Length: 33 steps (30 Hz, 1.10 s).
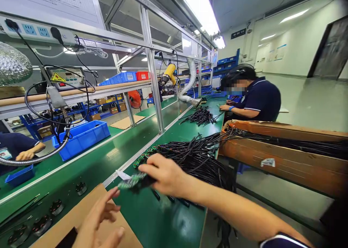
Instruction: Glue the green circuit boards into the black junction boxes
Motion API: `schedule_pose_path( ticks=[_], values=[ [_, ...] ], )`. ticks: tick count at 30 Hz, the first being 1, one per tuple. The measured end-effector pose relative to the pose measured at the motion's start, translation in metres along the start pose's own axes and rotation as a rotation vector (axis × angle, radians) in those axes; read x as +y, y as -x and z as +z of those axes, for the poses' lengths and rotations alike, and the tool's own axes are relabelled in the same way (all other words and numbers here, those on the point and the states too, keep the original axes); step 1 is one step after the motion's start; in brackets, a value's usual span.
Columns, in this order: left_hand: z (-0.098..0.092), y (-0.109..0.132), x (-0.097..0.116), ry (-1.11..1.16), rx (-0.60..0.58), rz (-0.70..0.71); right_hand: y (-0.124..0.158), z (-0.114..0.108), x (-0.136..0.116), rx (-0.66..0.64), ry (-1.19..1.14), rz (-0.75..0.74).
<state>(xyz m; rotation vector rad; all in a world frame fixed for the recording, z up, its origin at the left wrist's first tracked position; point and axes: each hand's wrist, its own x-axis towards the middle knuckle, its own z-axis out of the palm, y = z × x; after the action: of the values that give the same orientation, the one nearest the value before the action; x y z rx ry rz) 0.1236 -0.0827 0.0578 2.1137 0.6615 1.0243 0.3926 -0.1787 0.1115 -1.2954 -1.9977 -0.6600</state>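
My right hand (165,175) reaches across the green bench and grips a small green circuit board (132,182) with black wires trailing from it. The board comes off a large heap of black wired boards (195,157) spread over the bench. My left hand (99,219) hovers low at the front, fingers spread and holding nothing, above a flat sheet of brown cardboard (73,215). The held board is blurred.
An open cardboard box (285,157) full of black cables stands at the right. A seated co-worker (255,96) works at the far end near another cable pile (201,116). A blue bin (83,137) sits across the divider. Round black parts (56,207) lie at front left.
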Motion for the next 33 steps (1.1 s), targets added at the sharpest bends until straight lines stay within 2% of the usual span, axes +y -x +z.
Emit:
schedule_pose_path(
  ticks=[2, 5, 7, 11, 13, 17, 20, 22, 25, 27, 30, 33],
  values=[
    [0.016, -0.006, 0.027, 0.116, -0.051, 0.092, -0.006, 0.010, -0.036, 0.091, -0.105, -0.109],
    [0.018, -0.007, 0.043, 0.182, -0.135, 0.083, -0.010, 0.018, -0.064, 0.161, -0.308, -0.149],
    [0.012, -0.005, 0.042, 0.198, -0.138, 0.074, -0.013, 0.020, -0.070, 0.192, -0.409, -0.142],
    [-0.002, -0.003, 0.035, 0.167, -0.029, 0.184, -0.019, 0.016, -0.074, 0.245, -0.424, -0.247],
    [-0.007, -0.003, 0.036, 0.119, 0.022, 0.211, -0.020, 0.012, -0.067, 0.185, -0.401, -0.259],
    [-0.024, 0.006, 0.049, 0.063, 0.072, 0.158, -0.010, 0.014, -0.025, -0.062, -0.454, -0.070],
    [-0.042, 0.017, 0.058, 0.031, 0.079, 0.182, 0.004, 0.035, 0.010, -0.176, -0.515, 0.219],
    [-0.053, 0.023, 0.058, -0.011, 0.048, 0.214, 0.013, 0.047, 0.018, -0.298, -0.571, 0.372],
    [-0.062, 0.025, 0.048, -0.087, 0.003, 0.238, 0.026, 0.053, 0.003, -0.425, -0.633, 0.416],
    [-0.063, 0.024, 0.040, -0.094, 0.042, 0.220, 0.032, 0.054, -0.017, -0.385, -0.572, 0.382],
    [-0.058, 0.022, 0.032, -0.031, 0.119, 0.177, 0.036, 0.057, -0.042, -0.246, -0.387, 0.361],
    [-0.056, 0.024, 0.030, 0.053, 0.133, 0.127, 0.023, 0.053, -0.050, -0.219, -0.365, 0.384]
  ],
)
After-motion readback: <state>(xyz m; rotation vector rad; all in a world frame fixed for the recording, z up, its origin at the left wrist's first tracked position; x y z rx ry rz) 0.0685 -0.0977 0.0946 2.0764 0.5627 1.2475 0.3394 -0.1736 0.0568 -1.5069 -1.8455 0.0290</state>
